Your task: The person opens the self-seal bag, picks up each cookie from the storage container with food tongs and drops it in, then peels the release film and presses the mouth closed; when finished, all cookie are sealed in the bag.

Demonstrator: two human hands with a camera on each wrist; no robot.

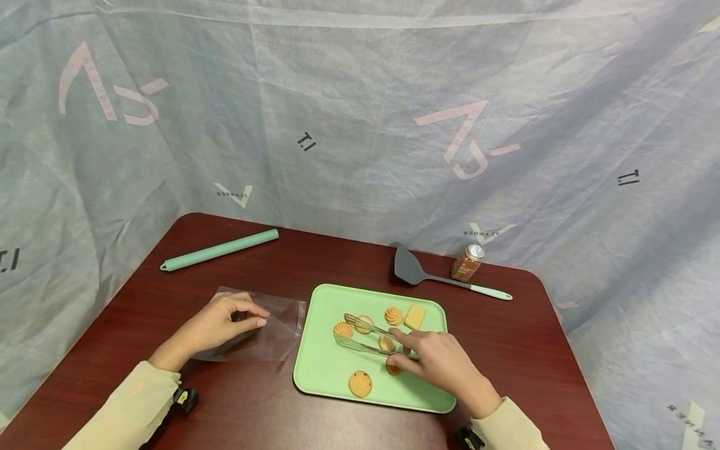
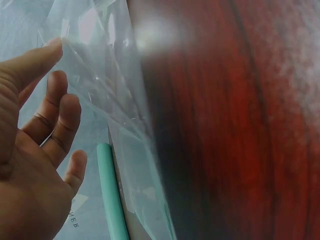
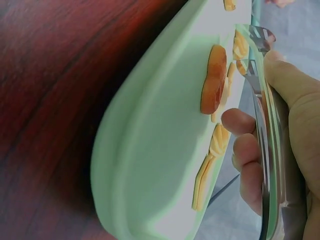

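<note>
My left hand (image 1: 227,319) is over a clear plastic bag (image 1: 275,331) on the table, pinching its film between thumb and index finger; in the left wrist view, creases run from the thumb tip. My right hand (image 1: 435,362) grips metal tongs (image 1: 365,347) above a light green tray (image 1: 320,369). The tongs' two arms are spread, their tips near a round cookie (image 1: 364,324) and a swirled cookie (image 1: 343,330). Also on the tray are another swirled cookie (image 1: 393,315), a rectangular biscuit (image 1: 415,317), a round cookie with dark bits (image 1: 360,384) and others partly hidden by the right hand.
Behind the bag lies a green rolling-pin-like rod (image 1: 219,250). A grey spatula (image 1: 410,269) with a pale handle lies behind the tray, beside a spice jar (image 1: 468,262) with a silver lid. Grey cloth (image 1: 349,156) hangs along the table's back edge.
</note>
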